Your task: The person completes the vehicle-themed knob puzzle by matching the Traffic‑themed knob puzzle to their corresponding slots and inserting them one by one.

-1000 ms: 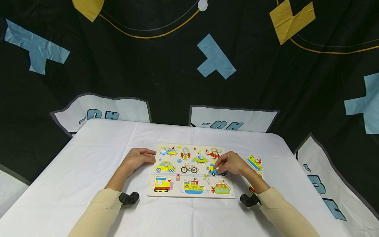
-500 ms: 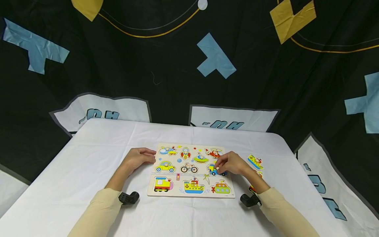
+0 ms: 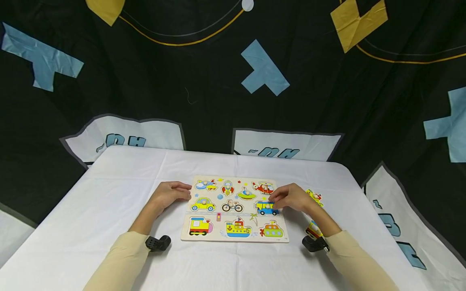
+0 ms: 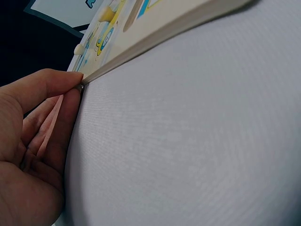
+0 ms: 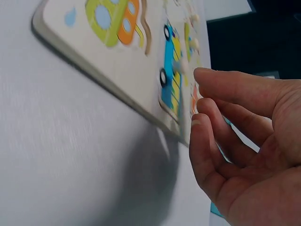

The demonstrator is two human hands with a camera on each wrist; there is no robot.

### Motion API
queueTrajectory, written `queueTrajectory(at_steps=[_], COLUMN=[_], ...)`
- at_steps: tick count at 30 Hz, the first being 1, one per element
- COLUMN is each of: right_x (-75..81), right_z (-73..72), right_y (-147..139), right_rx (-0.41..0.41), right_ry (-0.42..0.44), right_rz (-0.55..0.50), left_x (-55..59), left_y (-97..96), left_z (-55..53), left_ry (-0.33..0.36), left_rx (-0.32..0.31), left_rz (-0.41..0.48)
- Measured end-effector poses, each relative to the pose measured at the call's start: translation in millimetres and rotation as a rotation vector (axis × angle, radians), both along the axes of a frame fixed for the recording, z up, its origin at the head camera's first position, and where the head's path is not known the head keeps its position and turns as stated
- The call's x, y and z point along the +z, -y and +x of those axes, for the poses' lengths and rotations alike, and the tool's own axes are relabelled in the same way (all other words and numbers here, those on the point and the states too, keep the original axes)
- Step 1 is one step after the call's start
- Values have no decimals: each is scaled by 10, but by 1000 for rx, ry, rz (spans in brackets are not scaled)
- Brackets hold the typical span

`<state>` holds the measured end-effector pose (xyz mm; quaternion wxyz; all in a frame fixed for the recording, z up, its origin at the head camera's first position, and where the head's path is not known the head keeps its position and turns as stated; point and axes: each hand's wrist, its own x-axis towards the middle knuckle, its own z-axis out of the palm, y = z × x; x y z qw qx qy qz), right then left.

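A wooden peg puzzle board [image 3: 185, 236] lies flat on the table, with vehicle pictures in three rows. My left hand [image 3: 169, 196] is at its left edge; in the left wrist view the thumb and index finger pinch the board's rim. The blue and yellow bus piece [image 3: 263, 210] sits in its place at the right of the middle row, with a round knob on it. Just right of the bus is my right hand [image 3: 294, 197], holding nothing. In the right wrist view its thumb and fingers [image 5: 207, 77] stand apart from the knob [image 5: 182, 65].
Right of the board lie a loose ship piece [image 3: 315, 197] and a loose train piece [image 3: 314, 229], both partly covered by the right hand or forearm. The train [image 3: 200, 226], ship [image 3: 238, 228] and submarine [image 3: 272, 230] spaces in the front row show no knobs.
My right hand has let go of the bus piece's knob and moved slightly right, uncovering the bus. The left hand stays at the board's edge.
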<state>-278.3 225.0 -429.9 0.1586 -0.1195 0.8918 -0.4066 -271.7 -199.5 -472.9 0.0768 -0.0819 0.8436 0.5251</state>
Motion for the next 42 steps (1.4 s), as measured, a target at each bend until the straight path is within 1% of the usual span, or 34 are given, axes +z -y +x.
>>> queueTrajectory(at_steps=[3, 9, 15, 20, 23, 32, 38, 42], right_x=[41, 86, 112, 158, 171, 121, 82, 40], right_z=[5, 38, 94, 170, 215, 311, 366, 384], right_y=[-83, -252, -444, -614, -725, -1005, -1097, -1145], right_rx=[-22, -59, -48, -31, -20, -51, -65, -51], right_ry=[-1, 2, 9, 40, 57, 86, 98, 114], right_rz=[0, 32, 59, 82, 79, 25, 24, 7], left_x=[0, 2, 14, 18, 20, 31, 34, 22], left_y=[8, 9, -1, -3, 1, 5, 7, 7], left_z=[4, 3, 2, -3, -3, 0, -1, -11], left_ry=[-4, -8, 0, 9, 20, 11, 13, 13], left_rx=[-4, -8, -6, -6, -1, 0, -1, -2], left_rz=[2, 2, 2, 5, 5, 3, 8, 12])
